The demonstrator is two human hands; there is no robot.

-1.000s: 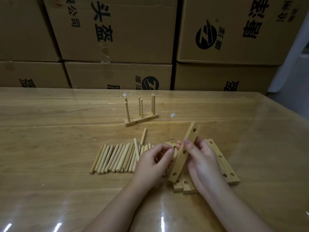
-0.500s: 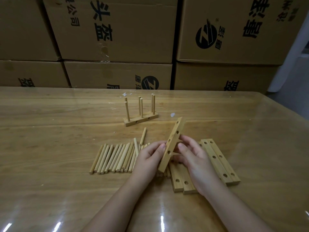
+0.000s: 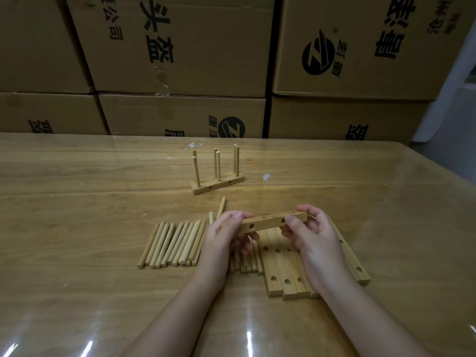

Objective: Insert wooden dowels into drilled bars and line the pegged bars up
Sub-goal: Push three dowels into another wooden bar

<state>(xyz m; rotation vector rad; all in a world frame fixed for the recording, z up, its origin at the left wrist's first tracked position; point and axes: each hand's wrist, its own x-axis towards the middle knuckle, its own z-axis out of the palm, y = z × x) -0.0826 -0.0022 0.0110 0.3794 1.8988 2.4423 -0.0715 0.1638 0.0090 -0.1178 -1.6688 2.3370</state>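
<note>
Both forearms came in from the near edge, converging. Left hand [image 3: 225, 234] and right hand [image 3: 315, 239], fingers curled, each pinched one end of the drilled bar [image 3: 268, 222].

The wooden table [image 3: 77, 202] bears loose dowels [image 3: 175, 243], drilled bars [image 3: 280, 269] just beside them, and a pegged bar [image 3: 219, 185] behind.

Drilled bar [image 3: 268, 224] and loose dowels [image 3: 175, 243] are showing smooth matt bare wood; wood-grain tabletop [image 3: 77, 228] is shining glossy; cardboard boxes [image 3: 206, 47] are looking matt.
</note>
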